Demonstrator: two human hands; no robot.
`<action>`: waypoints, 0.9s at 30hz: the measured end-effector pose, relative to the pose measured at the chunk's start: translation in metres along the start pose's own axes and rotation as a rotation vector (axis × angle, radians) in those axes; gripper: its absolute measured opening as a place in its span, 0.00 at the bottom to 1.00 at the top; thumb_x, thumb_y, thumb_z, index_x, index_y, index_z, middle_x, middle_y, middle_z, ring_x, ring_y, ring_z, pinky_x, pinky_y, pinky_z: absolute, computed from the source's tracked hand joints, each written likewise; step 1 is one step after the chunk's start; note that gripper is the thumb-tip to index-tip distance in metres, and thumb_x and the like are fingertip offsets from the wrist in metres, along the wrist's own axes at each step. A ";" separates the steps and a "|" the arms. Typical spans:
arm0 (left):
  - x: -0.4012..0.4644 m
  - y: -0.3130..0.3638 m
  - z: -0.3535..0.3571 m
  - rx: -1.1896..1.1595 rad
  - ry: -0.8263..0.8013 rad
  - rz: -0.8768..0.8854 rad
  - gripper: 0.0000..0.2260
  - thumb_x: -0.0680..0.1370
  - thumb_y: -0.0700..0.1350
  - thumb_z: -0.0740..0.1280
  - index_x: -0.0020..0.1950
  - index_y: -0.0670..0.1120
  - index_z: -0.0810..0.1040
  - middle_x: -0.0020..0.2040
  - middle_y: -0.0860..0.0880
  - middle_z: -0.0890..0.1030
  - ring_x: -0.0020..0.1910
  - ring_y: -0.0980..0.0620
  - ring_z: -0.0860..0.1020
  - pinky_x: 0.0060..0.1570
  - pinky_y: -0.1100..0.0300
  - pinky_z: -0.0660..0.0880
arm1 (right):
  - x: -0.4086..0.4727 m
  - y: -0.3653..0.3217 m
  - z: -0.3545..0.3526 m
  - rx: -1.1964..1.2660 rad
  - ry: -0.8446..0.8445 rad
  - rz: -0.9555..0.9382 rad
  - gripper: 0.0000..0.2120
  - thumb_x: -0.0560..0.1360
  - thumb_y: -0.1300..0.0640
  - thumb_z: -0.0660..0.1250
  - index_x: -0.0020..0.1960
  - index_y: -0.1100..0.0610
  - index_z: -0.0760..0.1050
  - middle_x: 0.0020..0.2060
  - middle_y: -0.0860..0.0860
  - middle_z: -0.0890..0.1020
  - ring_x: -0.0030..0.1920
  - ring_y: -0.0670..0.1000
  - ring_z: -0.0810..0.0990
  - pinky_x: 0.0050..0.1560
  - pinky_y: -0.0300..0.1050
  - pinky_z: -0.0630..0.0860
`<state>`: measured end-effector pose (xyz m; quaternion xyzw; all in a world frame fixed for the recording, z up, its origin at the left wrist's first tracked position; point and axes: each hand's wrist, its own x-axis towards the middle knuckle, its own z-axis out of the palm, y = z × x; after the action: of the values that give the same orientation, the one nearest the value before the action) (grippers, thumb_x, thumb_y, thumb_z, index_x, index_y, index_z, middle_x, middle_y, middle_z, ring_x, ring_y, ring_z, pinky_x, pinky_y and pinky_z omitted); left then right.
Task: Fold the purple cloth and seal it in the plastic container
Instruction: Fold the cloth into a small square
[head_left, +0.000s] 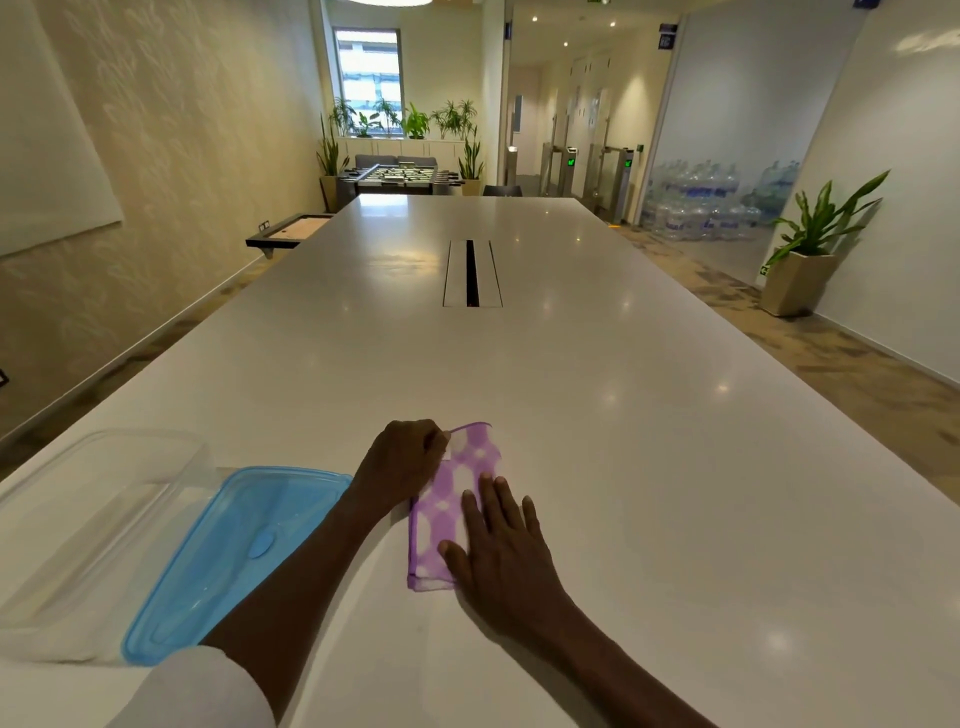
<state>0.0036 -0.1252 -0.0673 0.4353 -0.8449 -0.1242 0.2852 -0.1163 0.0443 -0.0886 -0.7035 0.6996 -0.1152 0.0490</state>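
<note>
The purple and white patterned cloth (448, 506) lies on the white table (623, 441) as a narrow folded strip, close to the near edge. My left hand (402, 462) pinches the cloth's far left edge. My right hand (498, 540) rests flat on the strip's near right part, fingers spread. To the left lies the blue lid (234, 551), flat on the table. The clear plastic container (98, 525) stands uncovered beside the lid at the far left.
A cable slot (471, 273) is set into the middle of the table farther away. Potted plants, a foosball table (397, 176) and stacked water bottles stand beyond the table.
</note>
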 end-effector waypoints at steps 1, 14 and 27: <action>-0.001 0.000 0.001 0.069 -0.020 0.023 0.14 0.80 0.49 0.60 0.42 0.42 0.80 0.39 0.45 0.82 0.38 0.48 0.79 0.40 0.56 0.75 | 0.000 0.001 0.000 -0.022 -0.005 -0.004 0.32 0.82 0.40 0.44 0.80 0.55 0.44 0.79 0.56 0.41 0.79 0.55 0.38 0.77 0.57 0.37; 0.010 0.016 0.029 0.136 -0.325 0.216 0.23 0.82 0.53 0.52 0.77 0.51 0.56 0.79 0.49 0.52 0.78 0.50 0.47 0.75 0.52 0.50 | 0.002 -0.006 0.003 -0.010 0.023 -0.067 0.38 0.78 0.32 0.44 0.79 0.52 0.38 0.79 0.58 0.40 0.78 0.60 0.37 0.76 0.59 0.33; 0.008 -0.001 0.043 0.222 -0.554 0.135 0.27 0.78 0.64 0.39 0.76 0.60 0.37 0.76 0.58 0.34 0.77 0.54 0.36 0.77 0.49 0.41 | 0.004 -0.002 0.023 0.029 0.030 -0.026 0.40 0.72 0.27 0.34 0.78 0.47 0.33 0.78 0.55 0.37 0.78 0.59 0.34 0.74 0.63 0.31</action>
<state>-0.0243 -0.1340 -0.0996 0.3564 -0.9258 -0.1258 0.0023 -0.1090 0.0383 -0.1101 -0.7100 0.6893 -0.1364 0.0475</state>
